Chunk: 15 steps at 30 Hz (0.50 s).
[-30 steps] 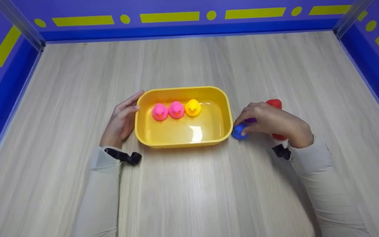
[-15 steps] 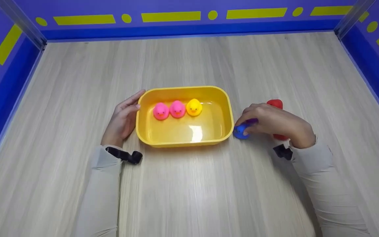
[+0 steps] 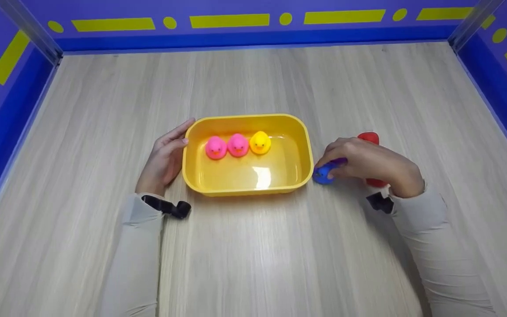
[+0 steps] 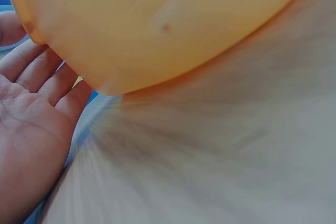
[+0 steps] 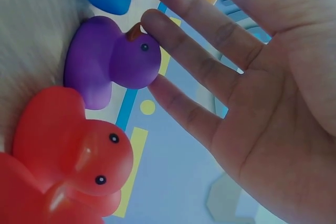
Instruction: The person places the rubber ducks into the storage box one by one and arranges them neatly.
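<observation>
My left hand rests against the left end of a yellow tub, thumb at the rim, fingers fairly straight along the outer wall. In the left wrist view, the fingertips lie partly hidden by the tub. Inside the tub, two pink rubber ducks and a yellow rubber duck stand in a row by the far wall. Just right of the tub, my right hand pinches a blue rubber duck. Beneath that hand is a purple rubber duck, close to the ring and little fingertips.
Two red rubber ducks stand near the purple one, partly hidden by the right hand in the head view. The pale wooden table is bounded by blue-purple panels with yellow shapes at the back and sides.
Very little differs. The head view has shifted slightly; the left hand stays at the tub and the right hand still pinches the blue rubber duck in the same spot.
</observation>
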### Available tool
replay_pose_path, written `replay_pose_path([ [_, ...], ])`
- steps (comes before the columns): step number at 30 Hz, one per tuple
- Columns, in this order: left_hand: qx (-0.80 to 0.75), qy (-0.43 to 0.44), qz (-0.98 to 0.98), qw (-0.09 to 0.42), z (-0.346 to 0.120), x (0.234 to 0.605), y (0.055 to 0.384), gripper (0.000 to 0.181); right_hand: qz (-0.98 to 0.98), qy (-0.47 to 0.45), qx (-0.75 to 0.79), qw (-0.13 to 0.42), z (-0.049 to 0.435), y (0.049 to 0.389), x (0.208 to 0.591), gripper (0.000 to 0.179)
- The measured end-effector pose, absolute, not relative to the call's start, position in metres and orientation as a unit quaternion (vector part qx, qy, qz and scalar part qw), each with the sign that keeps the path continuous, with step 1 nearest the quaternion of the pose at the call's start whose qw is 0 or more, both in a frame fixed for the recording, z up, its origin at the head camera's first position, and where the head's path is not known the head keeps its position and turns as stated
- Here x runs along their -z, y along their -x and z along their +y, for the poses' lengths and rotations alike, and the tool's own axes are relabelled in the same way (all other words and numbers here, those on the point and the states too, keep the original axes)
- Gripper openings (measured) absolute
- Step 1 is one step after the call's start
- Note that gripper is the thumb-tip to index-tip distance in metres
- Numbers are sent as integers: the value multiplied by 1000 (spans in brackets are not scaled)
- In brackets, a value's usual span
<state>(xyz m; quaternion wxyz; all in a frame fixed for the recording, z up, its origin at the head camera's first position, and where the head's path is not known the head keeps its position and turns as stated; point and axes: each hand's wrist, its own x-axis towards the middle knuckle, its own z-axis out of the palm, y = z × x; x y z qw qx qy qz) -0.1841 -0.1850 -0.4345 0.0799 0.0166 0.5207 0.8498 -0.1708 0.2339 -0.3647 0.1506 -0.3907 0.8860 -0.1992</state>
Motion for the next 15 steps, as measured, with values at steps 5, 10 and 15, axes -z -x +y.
replay_pose_path([
  [5, -848, -17, 524, 79, -185, 434, 185, 52, 887, 386, 206, 146, 235, 170, 364, 27],
  [10, -848, -17, 524, 83, -185, 434, 185, 53, 890, 383, 205, 139, 236, 169, 361, 28],
  [15, -852, -14, 517, 82, -185, 436, 185, 52, 889, 384, 210, 135, 236, 169, 358, 27],
])
